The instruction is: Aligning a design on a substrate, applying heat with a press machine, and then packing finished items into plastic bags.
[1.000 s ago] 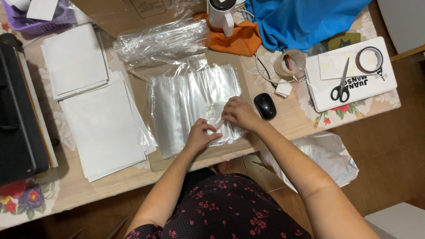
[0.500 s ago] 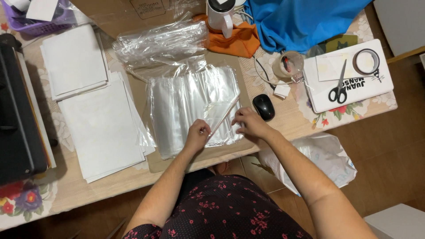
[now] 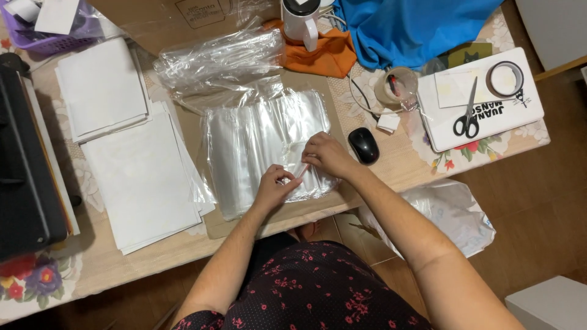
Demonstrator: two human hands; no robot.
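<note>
Left hand (image 3: pixel 274 186) and right hand (image 3: pixel 327 156) both pinch thin strip (image 3: pixel 301 171) over clear plastic bags (image 3: pixel 263 143). Film likely light, limp, slippery; best taken at edge.

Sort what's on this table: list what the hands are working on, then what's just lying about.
In hand: left hand, right hand, clear plastic bags, thin strip.
Lying about: scissors, mouse, tape roll, white sheets, orange cloth.

Glossy clear plastic bags (image 3: pixel 263 146) lie beside matt white paper sheets (image 3: pixel 140 177) on wood-look table (image 3: pixel 92 275).
</note>
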